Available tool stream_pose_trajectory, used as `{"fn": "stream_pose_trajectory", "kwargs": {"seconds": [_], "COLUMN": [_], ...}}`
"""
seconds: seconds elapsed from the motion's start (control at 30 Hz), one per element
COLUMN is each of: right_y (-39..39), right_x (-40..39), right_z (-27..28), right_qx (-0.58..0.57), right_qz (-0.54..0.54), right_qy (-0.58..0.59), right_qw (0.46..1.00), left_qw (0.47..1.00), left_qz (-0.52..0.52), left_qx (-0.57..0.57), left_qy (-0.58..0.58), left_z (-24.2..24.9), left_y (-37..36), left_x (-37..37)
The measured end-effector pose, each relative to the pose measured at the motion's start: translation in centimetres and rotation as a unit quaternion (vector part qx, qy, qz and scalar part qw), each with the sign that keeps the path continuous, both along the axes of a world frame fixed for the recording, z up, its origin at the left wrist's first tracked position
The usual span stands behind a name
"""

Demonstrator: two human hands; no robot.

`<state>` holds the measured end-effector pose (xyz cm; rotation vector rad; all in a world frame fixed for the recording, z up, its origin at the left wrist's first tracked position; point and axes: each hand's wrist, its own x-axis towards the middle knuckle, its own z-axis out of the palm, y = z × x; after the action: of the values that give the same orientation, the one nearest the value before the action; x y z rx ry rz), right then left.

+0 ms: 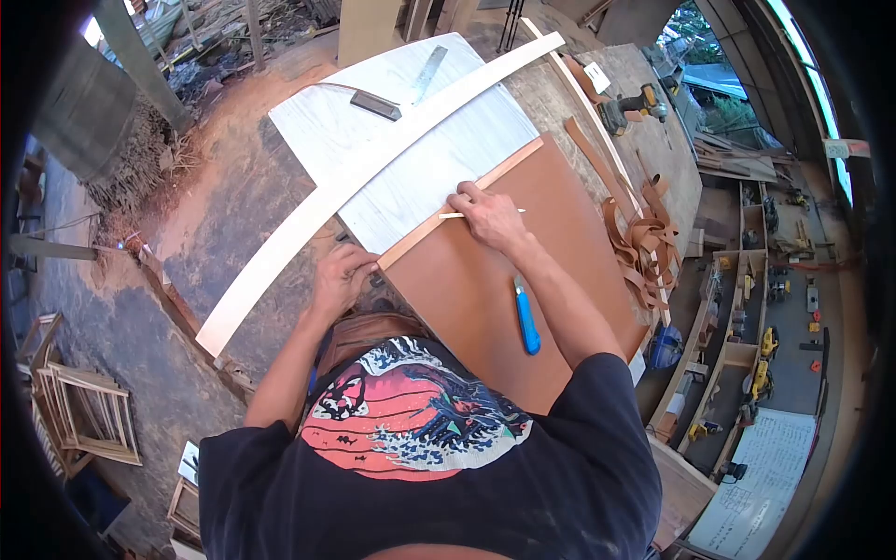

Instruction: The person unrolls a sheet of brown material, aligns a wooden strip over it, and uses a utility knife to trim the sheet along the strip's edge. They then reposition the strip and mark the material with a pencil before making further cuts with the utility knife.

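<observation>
Across the near part of a pale board lies a brown sheet, with a thin wooden strip along its edge. My left hand has its fingers bent together at the strip's near left end; what they hold, if anything, is too small to tell. My right hand presses on the strip further along, its fingers curled round a thin white stick like a pencil. A blue utility knife rests on the brown sheet below my right hand.
A long pale wooden strip crosses the board beyond my hands. On the board lie a square and a metal ruler. To the right are curled brown offcuts and a drill. Shelves of tools stand further right.
</observation>
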<state>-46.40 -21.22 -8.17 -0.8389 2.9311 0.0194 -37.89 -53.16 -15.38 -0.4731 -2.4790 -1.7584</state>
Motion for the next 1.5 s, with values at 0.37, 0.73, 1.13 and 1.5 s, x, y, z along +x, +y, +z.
{"fn": "stream_pose_trajectory", "kwargs": {"seconds": [0.37,0.73,1.13,1.5], "right_y": [0.4,-0.2,-0.1,-0.3], "right_x": [-0.7,-1.9,-1.9,-2.1], "right_z": [0.1,1.3,0.9,1.1], "right_qx": [0.005,-0.001,-0.006,-0.011], "right_qz": [0.043,0.065,0.060,0.057], "right_qy": [-0.022,-0.026,-0.036,-0.055], "right_qw": [0.999,0.998,0.998,0.997], "left_qw": [0.999,0.999,0.998,0.998], "left_qz": [-0.005,-0.013,-0.022,-0.054], "left_qx": [-0.028,0.039,0.063,0.013], "left_qy": [0.032,-0.012,-0.005,0.010], "left_z": [-0.4,-0.7,-1.0,-0.7], "left_y": [-0.2,-0.8,-0.8,-1.2], "left_x": [0.2,-0.2,-0.5,-0.8]}}
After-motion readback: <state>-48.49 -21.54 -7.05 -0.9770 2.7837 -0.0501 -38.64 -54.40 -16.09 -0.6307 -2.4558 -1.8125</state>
